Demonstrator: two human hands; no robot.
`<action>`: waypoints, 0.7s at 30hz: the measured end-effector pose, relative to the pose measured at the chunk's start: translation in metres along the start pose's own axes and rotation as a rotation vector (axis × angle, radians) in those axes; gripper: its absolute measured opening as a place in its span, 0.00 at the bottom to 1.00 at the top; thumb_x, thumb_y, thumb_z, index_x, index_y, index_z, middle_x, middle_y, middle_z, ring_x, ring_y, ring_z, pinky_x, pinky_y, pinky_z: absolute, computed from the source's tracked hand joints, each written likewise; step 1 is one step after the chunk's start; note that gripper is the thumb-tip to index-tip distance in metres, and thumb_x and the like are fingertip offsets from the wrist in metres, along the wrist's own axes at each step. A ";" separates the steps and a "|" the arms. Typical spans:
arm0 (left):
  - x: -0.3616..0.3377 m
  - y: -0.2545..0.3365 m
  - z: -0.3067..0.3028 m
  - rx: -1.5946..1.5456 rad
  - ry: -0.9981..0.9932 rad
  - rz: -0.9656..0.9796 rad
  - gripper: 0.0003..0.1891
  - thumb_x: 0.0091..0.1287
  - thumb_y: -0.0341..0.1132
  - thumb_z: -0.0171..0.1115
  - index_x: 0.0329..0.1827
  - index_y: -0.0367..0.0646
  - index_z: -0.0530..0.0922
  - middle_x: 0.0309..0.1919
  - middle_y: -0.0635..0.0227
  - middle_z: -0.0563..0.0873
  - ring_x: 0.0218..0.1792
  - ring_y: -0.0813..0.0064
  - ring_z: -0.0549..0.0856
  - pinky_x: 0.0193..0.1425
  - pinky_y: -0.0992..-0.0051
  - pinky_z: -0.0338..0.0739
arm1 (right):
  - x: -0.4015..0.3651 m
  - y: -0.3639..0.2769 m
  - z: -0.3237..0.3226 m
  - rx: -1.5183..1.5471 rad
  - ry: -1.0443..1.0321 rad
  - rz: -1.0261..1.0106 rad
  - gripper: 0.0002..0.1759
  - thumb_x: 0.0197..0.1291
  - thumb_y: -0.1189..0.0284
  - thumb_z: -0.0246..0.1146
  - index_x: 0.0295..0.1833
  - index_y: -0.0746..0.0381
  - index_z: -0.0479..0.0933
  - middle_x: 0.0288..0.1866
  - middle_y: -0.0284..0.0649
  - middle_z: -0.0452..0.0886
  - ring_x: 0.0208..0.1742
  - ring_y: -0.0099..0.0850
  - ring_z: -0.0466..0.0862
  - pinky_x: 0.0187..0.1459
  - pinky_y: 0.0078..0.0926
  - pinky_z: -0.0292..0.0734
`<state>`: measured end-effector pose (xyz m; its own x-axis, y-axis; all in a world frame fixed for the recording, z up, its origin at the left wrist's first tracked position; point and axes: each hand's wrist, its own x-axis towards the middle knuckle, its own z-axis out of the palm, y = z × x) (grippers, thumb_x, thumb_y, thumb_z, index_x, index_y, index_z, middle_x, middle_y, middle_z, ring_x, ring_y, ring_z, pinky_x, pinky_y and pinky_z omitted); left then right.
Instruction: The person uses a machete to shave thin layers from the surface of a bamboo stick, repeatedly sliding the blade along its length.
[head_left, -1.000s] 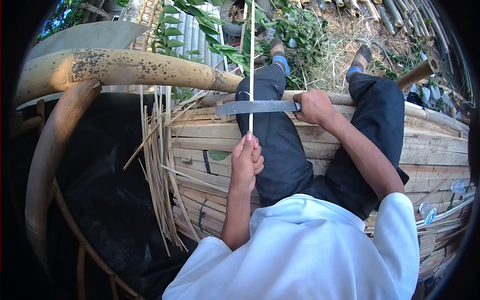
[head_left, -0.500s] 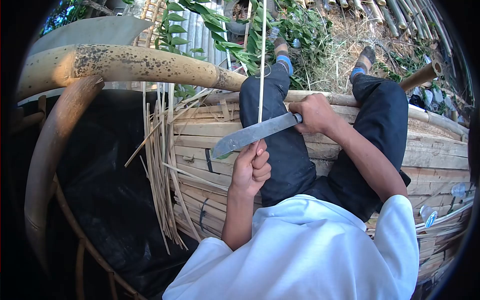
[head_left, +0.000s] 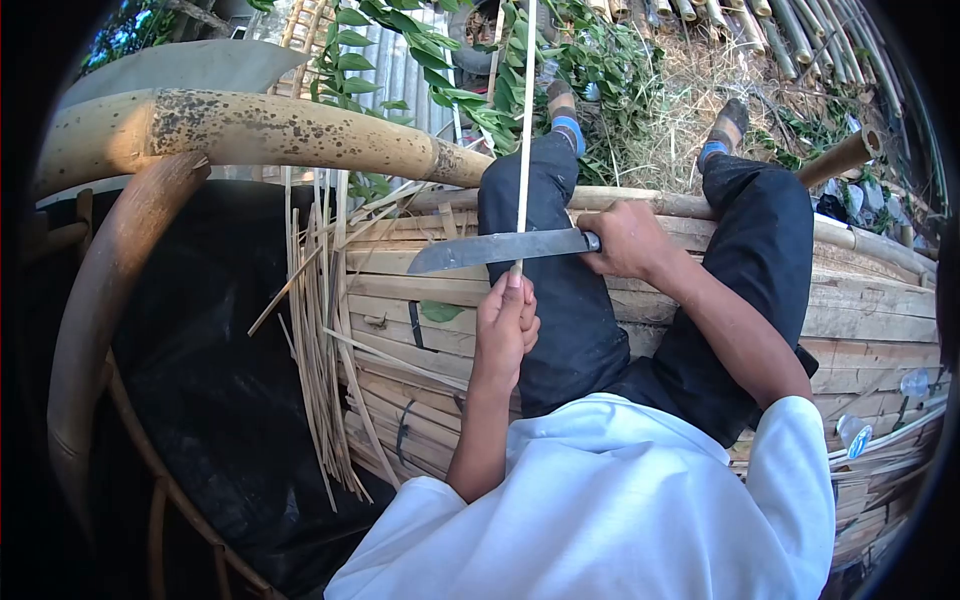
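Far left: black sheet (head_left: 200, 400), with curved pole (head_left: 120, 290) in front of it. Thick bamboo (head_left: 290, 135) runs across the upper left, spotted dark, the curved pole's top end against it. Right of the sheet, a loose bundle (head_left: 322, 360) of thin pale pieces, roughly lengthwise, some fanned out and crossing. Green branches (head_left: 430, 65) hang above, near a tire (head_left: 475, 40).

Left hand (head_left: 507, 325) next, closed in a fist, thumb on top, fingers curled around the lower end of the strip (head_left: 526, 130). Strip is long, thin, pale, near upright in view, from the fist out past the top edge. It passes over the left leg (head_left: 555, 330) of the dark pants. Green leaf (head_left: 440, 311) lies on the slats (head_left: 400, 290), just left of the fist.

Knife (head_left: 500, 250) crosses the strip just above the thumb, blade nearly level, tip pointing left and a bit low. Blade hides a short part of the strip. Right hand (head_left: 630, 240) is wrapped around the handle, fingers closed; most of the handle is hidden.

Right leg (head_left: 765, 240) comes next, then a cut bamboo end (head_left: 845, 155) beside the knee. Clear cup (head_left: 855, 435) sits far right, with a stack of poles (head_left: 800, 35) at upper right.
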<state>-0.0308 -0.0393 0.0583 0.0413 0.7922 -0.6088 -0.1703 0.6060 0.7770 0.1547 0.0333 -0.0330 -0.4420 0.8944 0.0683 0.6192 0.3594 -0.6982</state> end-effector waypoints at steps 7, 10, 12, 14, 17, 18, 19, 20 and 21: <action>-0.009 -0.013 -0.002 0.233 0.056 0.054 0.19 0.77 0.48 0.43 0.31 0.46 0.66 0.14 0.83 0.56 0.11 0.92 0.52 0.12 0.84 0.43 | 0.025 0.053 -0.025 -0.072 0.032 0.405 0.12 0.48 0.62 0.63 0.34 0.57 0.84 0.26 0.50 0.83 0.31 0.48 0.84 0.37 0.44 0.79; -0.006 -0.018 -0.005 0.198 0.078 0.065 0.18 0.77 0.48 0.43 0.30 0.46 0.66 0.14 0.83 0.57 0.11 0.91 0.52 0.13 0.84 0.44 | 0.020 0.044 -0.027 0.021 0.069 0.351 0.12 0.48 0.62 0.63 0.34 0.58 0.84 0.25 0.49 0.82 0.31 0.49 0.83 0.37 0.44 0.79; -0.001 -0.022 -0.006 0.195 0.094 0.073 0.18 0.77 0.47 0.44 0.30 0.46 0.66 0.14 0.82 0.57 0.11 0.91 0.53 0.13 0.84 0.45 | 0.008 0.018 -0.018 -0.045 -0.101 0.053 0.12 0.48 0.63 0.62 0.34 0.59 0.84 0.24 0.50 0.81 0.30 0.50 0.83 0.38 0.44 0.79; 0.003 -0.024 -0.008 0.383 0.121 0.206 0.18 0.77 0.46 0.44 0.30 0.46 0.67 0.15 0.83 0.58 0.14 0.92 0.55 0.16 0.84 0.47 | 0.003 0.008 -0.010 -0.037 -0.132 0.039 0.12 0.48 0.63 0.62 0.33 0.59 0.84 0.24 0.50 0.81 0.30 0.50 0.83 0.38 0.45 0.79; 0.006 -0.021 -0.012 0.742 0.254 0.343 0.19 0.77 0.44 0.44 0.30 0.40 0.69 0.15 0.75 0.61 0.18 0.85 0.61 0.22 0.77 0.57 | 0.010 0.017 -0.009 -0.031 -0.130 0.141 0.12 0.49 0.63 0.62 0.33 0.60 0.83 0.24 0.50 0.81 0.30 0.49 0.83 0.38 0.45 0.79; 0.006 -0.020 -0.014 0.742 0.252 0.346 0.19 0.77 0.44 0.44 0.30 0.40 0.69 0.15 0.75 0.61 0.18 0.85 0.61 0.22 0.77 0.57 | 0.015 0.024 -0.014 -0.039 -0.094 0.261 0.12 0.49 0.63 0.63 0.32 0.60 0.83 0.24 0.50 0.82 0.31 0.49 0.83 0.39 0.45 0.79; 0.006 -0.018 -0.017 0.760 0.286 0.325 0.19 0.77 0.44 0.45 0.31 0.38 0.69 0.15 0.73 0.62 0.19 0.84 0.62 0.23 0.76 0.57 | 0.019 0.030 -0.019 -0.037 -0.063 0.382 0.12 0.49 0.62 0.63 0.31 0.61 0.82 0.25 0.50 0.82 0.31 0.48 0.84 0.39 0.45 0.79; 0.006 -0.017 -0.018 0.776 0.320 0.302 0.19 0.77 0.44 0.45 0.32 0.37 0.70 0.16 0.72 0.62 0.20 0.83 0.63 0.24 0.74 0.58 | 0.016 0.032 -0.021 -0.040 -0.062 0.385 0.12 0.49 0.62 0.63 0.31 0.61 0.82 0.25 0.50 0.82 0.31 0.48 0.84 0.39 0.45 0.79; 0.007 -0.014 -0.016 0.773 0.337 0.281 0.19 0.77 0.44 0.45 0.34 0.37 0.71 0.16 0.73 0.62 0.20 0.84 0.63 0.24 0.76 0.57 | 0.015 0.030 -0.025 -0.054 -0.049 0.343 0.12 0.50 0.62 0.63 0.31 0.61 0.83 0.24 0.50 0.82 0.31 0.48 0.84 0.38 0.45 0.79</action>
<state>-0.0444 -0.0432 0.0407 -0.2147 0.9295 -0.2998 0.5866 0.3681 0.7214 0.1830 0.0639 -0.0353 -0.2319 0.9522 -0.1989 0.7697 0.0546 -0.6361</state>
